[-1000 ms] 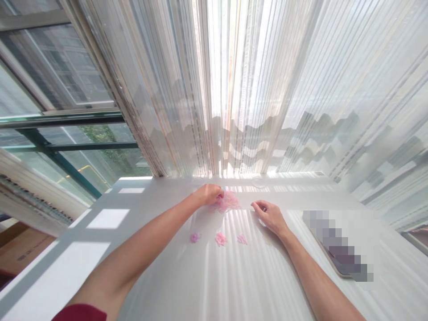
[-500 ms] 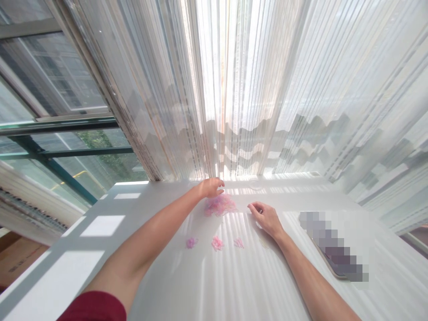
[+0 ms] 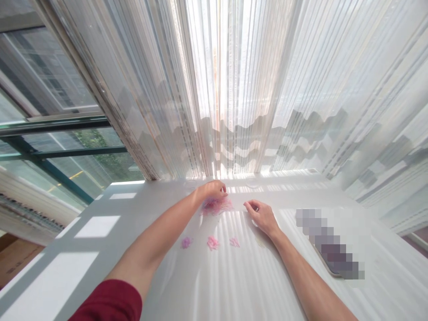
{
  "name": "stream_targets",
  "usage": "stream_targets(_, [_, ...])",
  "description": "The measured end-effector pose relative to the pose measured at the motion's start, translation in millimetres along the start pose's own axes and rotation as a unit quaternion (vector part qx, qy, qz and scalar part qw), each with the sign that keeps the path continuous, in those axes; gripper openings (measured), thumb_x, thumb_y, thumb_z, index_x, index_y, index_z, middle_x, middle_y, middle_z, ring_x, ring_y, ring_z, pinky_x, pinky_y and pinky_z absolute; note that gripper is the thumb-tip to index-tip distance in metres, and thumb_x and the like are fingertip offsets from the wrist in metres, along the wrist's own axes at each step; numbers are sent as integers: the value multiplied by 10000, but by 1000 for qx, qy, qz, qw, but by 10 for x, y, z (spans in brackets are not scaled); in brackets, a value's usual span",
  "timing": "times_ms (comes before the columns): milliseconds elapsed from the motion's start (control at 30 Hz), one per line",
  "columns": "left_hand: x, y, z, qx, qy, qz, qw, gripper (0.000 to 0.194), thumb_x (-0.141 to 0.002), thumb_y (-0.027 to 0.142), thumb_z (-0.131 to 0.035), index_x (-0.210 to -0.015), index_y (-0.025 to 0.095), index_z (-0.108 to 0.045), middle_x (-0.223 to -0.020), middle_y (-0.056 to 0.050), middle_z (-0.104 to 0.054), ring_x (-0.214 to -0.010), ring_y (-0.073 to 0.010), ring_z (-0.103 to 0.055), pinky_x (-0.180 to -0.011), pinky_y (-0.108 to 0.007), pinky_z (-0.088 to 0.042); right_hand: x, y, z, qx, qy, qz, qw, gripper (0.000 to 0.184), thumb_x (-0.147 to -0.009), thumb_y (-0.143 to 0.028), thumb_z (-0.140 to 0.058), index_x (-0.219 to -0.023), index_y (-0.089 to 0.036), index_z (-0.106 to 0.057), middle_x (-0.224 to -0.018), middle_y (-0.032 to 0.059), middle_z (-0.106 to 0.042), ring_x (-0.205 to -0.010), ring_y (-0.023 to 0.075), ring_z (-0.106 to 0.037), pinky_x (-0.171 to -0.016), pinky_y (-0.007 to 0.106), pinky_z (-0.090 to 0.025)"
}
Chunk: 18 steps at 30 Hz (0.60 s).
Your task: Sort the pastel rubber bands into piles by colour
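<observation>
A loose pile of small pink and purple pieces [image 3: 217,207] lies on the white table [image 3: 187,285]; their exact kind is too small to make out. My left hand [image 3: 216,189] reaches over the pile's far side, its fingers bent down and drawn together. To the right of the pile, my right hand [image 3: 262,215] rests near the tabletop, thumb and forefinger pinched. Whatever either hand may hold does not show. Nearer to me lie a purple cluster [image 3: 186,242], a pink cluster [image 3: 212,243], several thin pink pieces [image 3: 234,242] and faint pale yellowish pieces [image 3: 260,243] by my right wrist.
A phone [image 3: 329,249], its screen blurred by mosaic, lies to the right of my right forearm. Clear round discs [image 3: 252,185] sit by the far edge. Sheer striped curtains [image 3: 234,89] hang behind the table. A cardboard box [image 3: 20,256] stands at the lower left.
My left hand has come down to the right over the pile, and its fingers have drawn closer together. My right hand keeps its pinch. The whole view has shifted slightly.
</observation>
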<state>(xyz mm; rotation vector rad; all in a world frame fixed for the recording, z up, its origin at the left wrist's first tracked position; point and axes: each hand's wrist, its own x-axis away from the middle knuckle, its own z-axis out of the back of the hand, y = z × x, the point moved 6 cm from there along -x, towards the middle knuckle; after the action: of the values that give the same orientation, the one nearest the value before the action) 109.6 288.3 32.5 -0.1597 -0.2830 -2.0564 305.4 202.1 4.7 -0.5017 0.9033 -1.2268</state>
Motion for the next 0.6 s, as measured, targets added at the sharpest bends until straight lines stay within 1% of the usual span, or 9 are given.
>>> stream_targets(67, [53,24,-5,7,1,-17,1000,343,-998,352,-629,-1288,169,-611,-1300,-108,-632,-1093,-246,-660,-916,-457,-585,-1,5,-7,2,-1,0,1000,404,-882,-508,-491,-781,-213,-747,-715,51,-738,-667,217,-646,-699,311,-493])
stream_targets(133, [111,46,-3,11,13,-32,999,358,-980,403,-647,-1261,181,-638,-1273,-96,-647,-1089,-239,-663,-946,-434,-570,-4,9,-13,4,-2,1,1000,399,-886,-500,-491,-787,-214,-751,-719,49,-741,-673,216,-651,-702,308,-496])
stream_targets(200, [166,61,-3,11,31,-44,998,426,-901,492,-716,-1229,222,-681,-1235,-67,-667,-1105,-233,-663,-998,-374,-537,-5,15,-18,7,-2,1,1000,397,-886,-495,-492,-788,-213,-754,-723,50,-743,-682,215,-659,-707,306,-499])
stream_targets(267, [210,73,-13,8,44,-55,997,450,-829,499,-772,-1204,259,-713,-1213,-47,-677,-1121,-231,-662,-1015,-322,-514,-5,19,-20,9,-1,0,1000,398,-887,-493,-491,-789,-212,-755,-726,51,-743,-687,213,-664,-711,304,-499])
stream_targets(333, [240,83,-29,3,47,-64,997,383,-857,429,-762,-1192,248,-717,-1220,-56,-676,-1117,-230,-663,-1006,-339,-523,-1,20,-19,11,0,-1,1000,397,-886,-495,-491,-790,-212,-753,-722,49,-740,-684,211,-663,-707,301,-497])
stream_targets(400, [259,87,-38,-1,44,-70,997,314,-939,373,-696,-1204,206,-688,-1247,-81,-665,-1100,-229,-663,-983,-400,-547,3,16,-18,12,-2,-2,1000,397,-885,-496,-491,-789,-210,-749,-715,47,-736,-678,210,-658,-701,300,-495])
stream_targets(467, [277,87,-32,-4,42,-73,996,307,-990,353,-639,-1244,179,-643,-1280,-102,-647,-1091,-234,-660,-944,-447,-571,5,10,-18,12,-4,-1,1000,395,-886,-494,-491,-788,-209,-747,-714,48,-735,-675,211,-654,-701,301,-495])
stream_targets(533, [302,84,-5,-7,44,-75,996,319,-1005,354,-619,-1271,179,-621,-1298,-107,-635,-1088,-235,-660,-922,-449,-583,6,7,-20,13,-5,-1,1000,395,-890,-492,-490,-792,-210,-748,-720,49,-739,-677,213,-655,-698,302,-496])
stream_targets(600, [336,86,40,-9,50,-81,995,315,-1001,361,-625,-1255,174,-629,-1274,-104,-646,-1070,-229,-666,-915,-442,-585,6,6,-22,13,-5,-1,1000,391,-893,-489,-492,-793,-212,-750,-724,48,-742,-680,214,-660,-692,301,-497])
